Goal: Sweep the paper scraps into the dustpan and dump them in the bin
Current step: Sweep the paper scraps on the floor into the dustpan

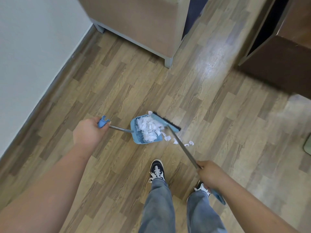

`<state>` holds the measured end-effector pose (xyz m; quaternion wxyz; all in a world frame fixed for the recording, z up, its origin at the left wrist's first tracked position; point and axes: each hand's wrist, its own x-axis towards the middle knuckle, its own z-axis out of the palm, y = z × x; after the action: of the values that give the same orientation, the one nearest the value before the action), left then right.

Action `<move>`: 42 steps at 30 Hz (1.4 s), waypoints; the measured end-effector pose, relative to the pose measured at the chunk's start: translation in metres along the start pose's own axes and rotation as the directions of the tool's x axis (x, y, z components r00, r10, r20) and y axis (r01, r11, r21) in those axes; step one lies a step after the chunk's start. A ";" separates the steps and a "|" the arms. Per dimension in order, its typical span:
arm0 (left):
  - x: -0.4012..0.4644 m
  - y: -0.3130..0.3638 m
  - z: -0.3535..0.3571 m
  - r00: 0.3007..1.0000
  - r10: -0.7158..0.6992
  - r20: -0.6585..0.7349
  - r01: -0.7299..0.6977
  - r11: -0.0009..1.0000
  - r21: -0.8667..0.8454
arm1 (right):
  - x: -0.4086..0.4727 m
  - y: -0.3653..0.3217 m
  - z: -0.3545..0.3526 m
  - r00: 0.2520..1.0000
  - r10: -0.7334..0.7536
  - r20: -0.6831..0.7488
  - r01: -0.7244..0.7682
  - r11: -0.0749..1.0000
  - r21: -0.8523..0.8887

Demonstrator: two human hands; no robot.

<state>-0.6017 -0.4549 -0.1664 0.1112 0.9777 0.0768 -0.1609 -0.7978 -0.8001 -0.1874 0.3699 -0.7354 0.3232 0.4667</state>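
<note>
A blue dustpan rests on the wooden floor, its tray heaped with white paper scraps. My left hand grips the blue end of the dustpan's metal handle. A blue broom head with black bristles lies along the tray's right edge, against the pile. My right hand holds the broom's metal shaft, whose blue end sticks out behind the hand. A few loose scraps lie on the floor just right of the tray, under the shaft.
A light wooden cabinet on grey legs stands ahead. A dark wooden unit is at the right. A white wall runs along the left. My two feet in dark sneakers stand just behind the dustpan.
</note>
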 end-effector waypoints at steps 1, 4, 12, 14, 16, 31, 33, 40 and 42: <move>0.000 0.000 -0.001 1.000 0.004 0.004 -0.004 1.000 -0.013 | -0.002 0.000 0.007 0.999 0.009 0.031 -0.011 0.998 0.066; 0.000 0.001 -0.001 1.000 0.012 0.014 -0.011 0.999 -0.034 | -0.008 -0.006 0.023 0.996 0.008 0.093 -0.028 0.977 0.212; 0.002 0.001 -0.001 0.998 0.050 0.038 -0.048 0.998 -0.051 | -0.027 -0.009 0.015 0.987 0.022 0.159 -0.101 0.856 0.507; 0.002 0.004 -0.002 0.997 0.069 0.044 -0.067 0.997 -0.035 | -0.027 -0.004 0.013 0.983 0.036 0.179 -0.131 0.823 0.553; 0.001 0.008 -0.004 0.995 0.087 0.054 -0.087 0.996 -0.004 | -0.027 0.001 0.013 0.981 0.042 0.191 -0.148 0.799 0.583; 0.004 -0.009 -0.015 0.975 0.202 0.090 -0.208 0.976 0.058 | -0.063 0.008 0.029 0.998 0.070 -0.003 -0.052 0.778 0.626; 0.003 -0.013 -0.016 0.969 0.227 0.093 -0.233 0.971 0.057 | -0.064 0.010 0.033 0.996 0.089 -0.021 -0.055 0.773 0.633; -0.006 -0.038 -0.022 0.958 0.272 0.090 -0.278 0.959 0.064 | -0.075 0.040 0.058 0.977 0.134 -0.164 -0.016 0.819 0.573; -0.012 -0.050 -0.022 0.954 0.283 0.103 -0.291 0.953 0.077 | -0.074 0.051 0.069 0.963 0.180 -0.199 -0.041 0.831 0.554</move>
<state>-0.6153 -0.4031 -0.1518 0.0920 0.9742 -0.0788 -0.1904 -0.8970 -0.7589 -0.1518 0.4939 -0.6309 0.5274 0.2827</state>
